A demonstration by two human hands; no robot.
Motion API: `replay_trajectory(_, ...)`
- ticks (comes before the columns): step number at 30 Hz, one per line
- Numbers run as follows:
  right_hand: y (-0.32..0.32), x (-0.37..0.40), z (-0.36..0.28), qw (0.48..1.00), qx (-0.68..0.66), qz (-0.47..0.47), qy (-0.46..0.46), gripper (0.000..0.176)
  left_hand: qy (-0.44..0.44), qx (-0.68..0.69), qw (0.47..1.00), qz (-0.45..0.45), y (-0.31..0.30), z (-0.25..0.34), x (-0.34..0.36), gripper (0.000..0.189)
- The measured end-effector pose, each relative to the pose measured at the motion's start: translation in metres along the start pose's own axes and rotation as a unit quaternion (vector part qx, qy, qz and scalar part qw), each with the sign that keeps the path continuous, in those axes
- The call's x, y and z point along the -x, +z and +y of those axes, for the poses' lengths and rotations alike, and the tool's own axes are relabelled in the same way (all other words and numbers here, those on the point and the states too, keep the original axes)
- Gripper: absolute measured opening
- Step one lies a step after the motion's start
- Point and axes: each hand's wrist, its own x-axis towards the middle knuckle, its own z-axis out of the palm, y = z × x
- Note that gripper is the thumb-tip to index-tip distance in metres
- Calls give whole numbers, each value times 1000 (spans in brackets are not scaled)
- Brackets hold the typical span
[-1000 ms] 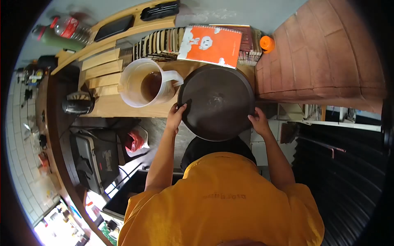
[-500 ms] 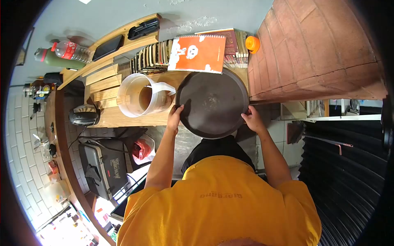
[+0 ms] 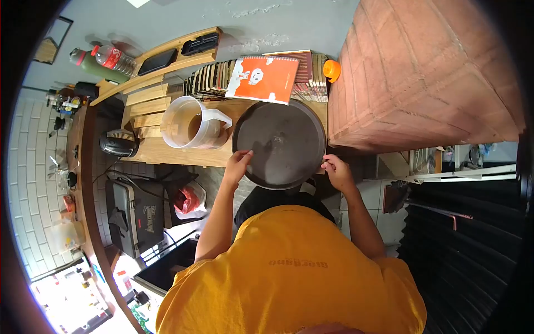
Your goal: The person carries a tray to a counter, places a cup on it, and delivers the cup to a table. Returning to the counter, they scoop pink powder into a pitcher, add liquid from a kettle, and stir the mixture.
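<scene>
A round dark brown serving tray (image 3: 279,146) lies at the wooden table's front edge, its near part jutting out toward my body. My left hand (image 3: 238,168) grips its left rim, with the thumb over the top surface. At the right rim, the fingers of my right hand (image 3: 338,172) are pinched together on the edge; their exact hold is partly hidden. Left of the tray stands a translucent plastic pitcher (image 3: 183,125) with brownish liquid inside and its handle toward the tray. An orange spiral notebook (image 3: 266,79) leans behind, its lower edge over the tray's far rim.
A row of books (image 3: 208,79) lines the back of the table (image 3: 153,153). An orange-capped container (image 3: 331,70) stands beside the large brick-patterned block (image 3: 406,83) on the right. Bottles (image 3: 114,58) and a phone (image 3: 157,62) are at back left. A black case (image 3: 133,214) sits below.
The view has shifted and tilted slightly. The tray appears a little nearer my body, and my right hand's fingers have curled in closer together at its rim.
</scene>
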Motion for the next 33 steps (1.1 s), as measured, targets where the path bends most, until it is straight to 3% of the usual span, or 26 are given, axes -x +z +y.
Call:
replay_trajectory(2,-6,3,-18,999,-37,23,-8,21,7,16,998,-54,8,26,13,41)
replay_trajectory(6,-8,7,-45,996,-14,86,6,18,35,0,989,-143,10,47,2,37)
replay_trajectory(12,16,26,-79,965,-32,252,66,19,70,-6,969,-238,0,82,-17,34)
replay_trajectory(16,54,45,-94,910,-106,363,170,18,141,-33,936,-320,-14,89,-22,33)
replay_trajectory(19,88,69,-109,864,-220,438,111,13,155,-29,924,-348,-17,83,-23,27)
replay_trajectory(23,115,114,-118,846,-165,492,127,16,135,-43,901,-410,-8,86,-13,21)
replay_trajectory(33,168,222,-160,694,-140,680,191,13,133,-117,809,-560,25,100,38,21)
